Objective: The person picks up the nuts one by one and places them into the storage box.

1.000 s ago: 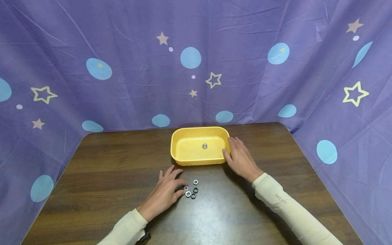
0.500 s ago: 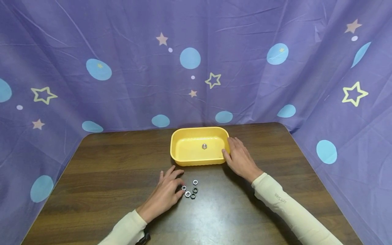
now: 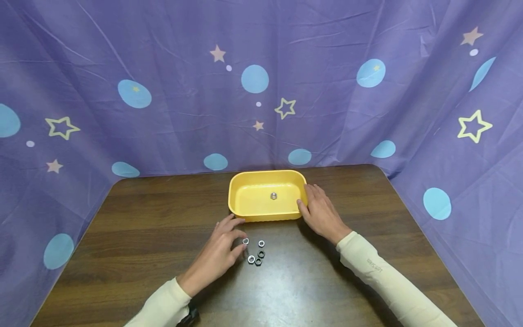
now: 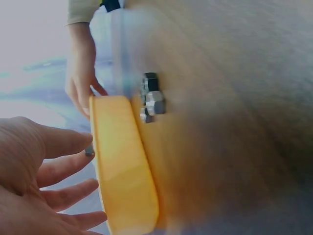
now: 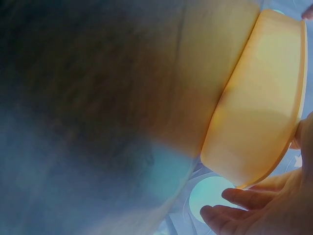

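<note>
While the left hand [image 3: 218, 252] pinches a nut [image 3: 245, 241] between thumb and forefinger in a narrow grip, its other fingers spread toward the tray [image 3: 251, 202], whose centre lies at one o'clock from that nut in the head view. Whether those fingers touch the tray I cannot tell. At the tray's three o'clock end, the right hand [image 3: 324, 215] grips the wall, thumb over the rim and fingers outside. An inner nut [image 3: 273, 196] rests in the tray, slightly toward three o'clock from its middle. Near the pinched nut, on the table [image 3: 163, 236], lie an upper silver nut [image 3: 261, 244] at three o'clock, a black nut [image 3: 261, 254] at four, a second black nut [image 3: 258, 262] at five and a lower silver nut [image 3: 251, 260] at half past five.
</note>
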{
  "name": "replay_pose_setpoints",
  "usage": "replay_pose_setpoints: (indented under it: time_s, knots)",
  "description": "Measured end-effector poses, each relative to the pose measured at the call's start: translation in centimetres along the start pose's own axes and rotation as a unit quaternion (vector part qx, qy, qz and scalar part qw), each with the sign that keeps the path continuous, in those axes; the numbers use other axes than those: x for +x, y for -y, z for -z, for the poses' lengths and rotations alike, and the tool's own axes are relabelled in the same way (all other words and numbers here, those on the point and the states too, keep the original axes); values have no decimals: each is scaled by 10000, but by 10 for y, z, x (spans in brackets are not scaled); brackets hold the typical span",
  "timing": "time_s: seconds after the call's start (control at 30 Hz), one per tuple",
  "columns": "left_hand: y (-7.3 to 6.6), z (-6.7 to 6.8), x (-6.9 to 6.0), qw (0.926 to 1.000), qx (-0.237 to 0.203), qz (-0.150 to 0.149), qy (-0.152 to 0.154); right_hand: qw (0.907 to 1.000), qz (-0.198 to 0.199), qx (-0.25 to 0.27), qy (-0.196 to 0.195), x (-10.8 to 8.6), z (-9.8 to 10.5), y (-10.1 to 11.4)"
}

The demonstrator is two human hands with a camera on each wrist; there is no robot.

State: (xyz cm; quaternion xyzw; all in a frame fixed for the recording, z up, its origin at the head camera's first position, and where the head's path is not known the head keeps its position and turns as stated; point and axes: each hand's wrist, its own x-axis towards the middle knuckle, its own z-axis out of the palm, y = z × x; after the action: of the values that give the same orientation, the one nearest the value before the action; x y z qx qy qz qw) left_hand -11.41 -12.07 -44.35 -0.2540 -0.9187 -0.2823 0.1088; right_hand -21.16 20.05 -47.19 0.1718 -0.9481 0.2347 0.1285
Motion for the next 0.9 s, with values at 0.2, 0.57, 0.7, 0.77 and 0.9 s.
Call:
replay_pose_setpoints:
  time_s: [0.2,0.57,0.7,0.77,0.9]
  knots:
    - [-6,9,12,9997,-9,-135,-192,10000,-12,17,-49,0,-1,-2]
    - [-8,16,39,9996,37,-261,-65,10000,-30,79,-51,-1,-2,-1]
    - [-8,15,47,9993,161,-326,63,9999,-22,97,-93,-2,-2,-1]
    - [-8,13,50,9990,203,-383,101,9999,-17,97,-104,-1,-2,-1]
    - [-7,10,58,9979,254,-601,31,9999,-68,109,-51,-1,-1,0]
